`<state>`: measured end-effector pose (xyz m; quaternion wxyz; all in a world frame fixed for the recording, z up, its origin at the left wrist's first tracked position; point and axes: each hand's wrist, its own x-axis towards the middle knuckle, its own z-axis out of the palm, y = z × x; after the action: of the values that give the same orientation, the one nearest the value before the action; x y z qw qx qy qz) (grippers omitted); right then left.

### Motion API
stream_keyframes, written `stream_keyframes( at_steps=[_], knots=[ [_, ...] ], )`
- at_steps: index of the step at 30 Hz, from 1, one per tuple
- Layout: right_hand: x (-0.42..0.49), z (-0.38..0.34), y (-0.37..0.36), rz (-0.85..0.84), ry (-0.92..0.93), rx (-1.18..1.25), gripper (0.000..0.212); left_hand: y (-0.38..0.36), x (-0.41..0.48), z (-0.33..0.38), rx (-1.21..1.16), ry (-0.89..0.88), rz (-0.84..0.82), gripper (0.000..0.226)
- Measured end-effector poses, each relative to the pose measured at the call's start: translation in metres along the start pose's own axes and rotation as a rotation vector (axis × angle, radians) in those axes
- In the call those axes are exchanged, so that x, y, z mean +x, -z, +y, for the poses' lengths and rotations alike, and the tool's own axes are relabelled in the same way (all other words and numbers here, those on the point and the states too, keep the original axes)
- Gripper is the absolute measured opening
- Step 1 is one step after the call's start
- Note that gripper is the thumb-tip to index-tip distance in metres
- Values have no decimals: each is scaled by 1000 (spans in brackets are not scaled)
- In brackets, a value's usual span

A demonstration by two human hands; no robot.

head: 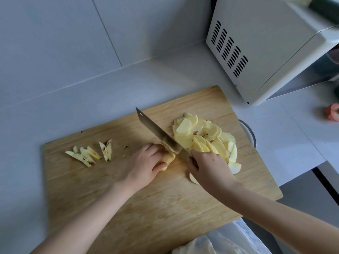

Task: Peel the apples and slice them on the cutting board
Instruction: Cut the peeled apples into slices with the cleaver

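– Hands first: what do they hold?
– Right hand [207, 165] is wrapped on the handle of the cleaver [159, 132]. Left hand [145, 162] presses the peeled apple piece [169, 158] with curled fingers on the cutting board [146, 208].
– Where is the piece from the blade?
– Just left of it, touching. The blade runs away from the right hand, up and leftward. I judge the next cut falls very close to the left fingertips; that is the risk.
– And around?
– Apple slices [205, 138] are piled just right of the blade. Cores [88, 154] lie well left of the left hand. Farther right stand a microwave [266, 43] and a reddish apple [333, 112], blurred.
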<state>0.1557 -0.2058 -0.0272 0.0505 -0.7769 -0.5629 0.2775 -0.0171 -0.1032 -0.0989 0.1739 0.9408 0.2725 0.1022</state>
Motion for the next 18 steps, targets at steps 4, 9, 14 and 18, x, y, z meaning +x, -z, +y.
stream_keyframes(
  at_steps=[4, 9, 14, 18],
  knots=[
    [-8, -5, 5, -34, 18, -55, 32, 1, 3, -1, 0, -5, -20, 32],
    [1, -10, -1, -44, 9, -75, 22, 1, 1, -1, -9, 5, 0, 32],
    [18, -13, -22, -25, -14, -18, 20, 0, -2, 2, -52, -3, 59, 25],
    [16, -4, -16, 0, -28, 72, 25, -1, -8, 3, -106, 34, 100, 29]
  ],
)
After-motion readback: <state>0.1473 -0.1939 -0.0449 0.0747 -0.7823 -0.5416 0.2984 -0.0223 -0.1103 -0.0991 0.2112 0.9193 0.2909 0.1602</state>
